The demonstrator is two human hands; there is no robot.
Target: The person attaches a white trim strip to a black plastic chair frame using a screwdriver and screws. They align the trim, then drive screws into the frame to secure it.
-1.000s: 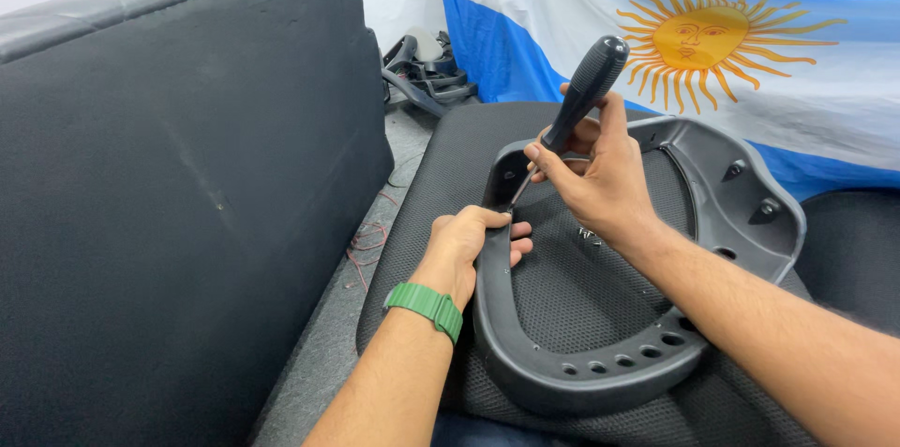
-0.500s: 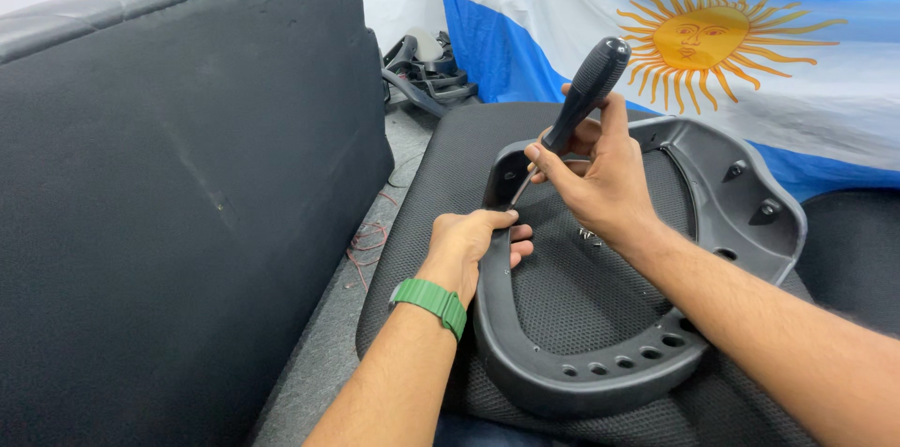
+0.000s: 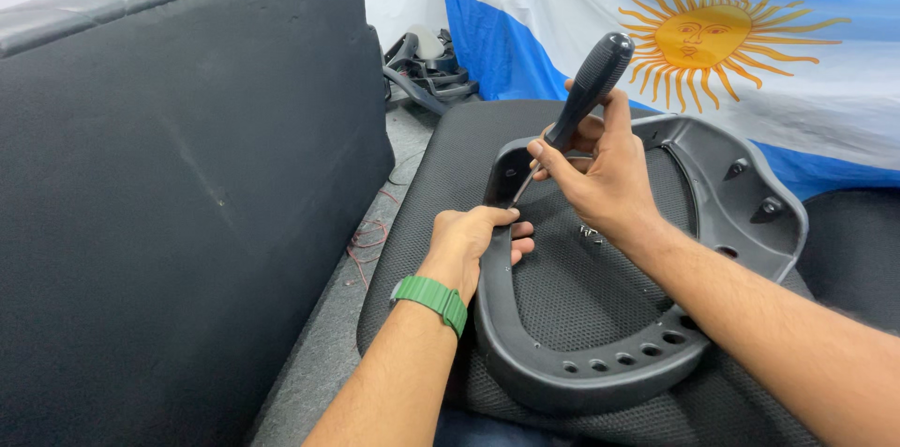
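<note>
I am gripping a screwdriver (image 3: pixel 583 98) in my right hand (image 3: pixel 600 180), my fingers wrapped tight around the lower part of its thick black handle, which is tilting up and away to the right. Its thin metal shaft is running down and to the left, with the tip meeting the inner left edge of a dark grey plastic frame (image 3: pixel 750 208); the exact spot where the tip is landing is partly hidden by my other hand. My left hand (image 3: pixel 473 243) is closing over that same left rim of the frame, thumb on top and fingers curling down inside it, just below the screwdriver tip. I am wearing a green wristband (image 3: pixel 429 300) on that wrist.

The frame is a rounded, horseshoe-like ring with a row of holes along its near edge and raised screw mounts on its far right side. It is lying flat on a black mesh seat cushion (image 3: pixel 441 194), whose mesh is showing through the middle of the ring. A small metal piece (image 3: pixel 591 234) is sitting on the mesh just beside my right wrist.

To my left a big dark upholstered panel (image 3: pixel 178 185) is standing upright. A blue and white flag with a yellow sun (image 3: pixel 712 44) is hanging behind the cushion, and black chair parts (image 3: pixel 427 67) are lying on the floor beyond.
</note>
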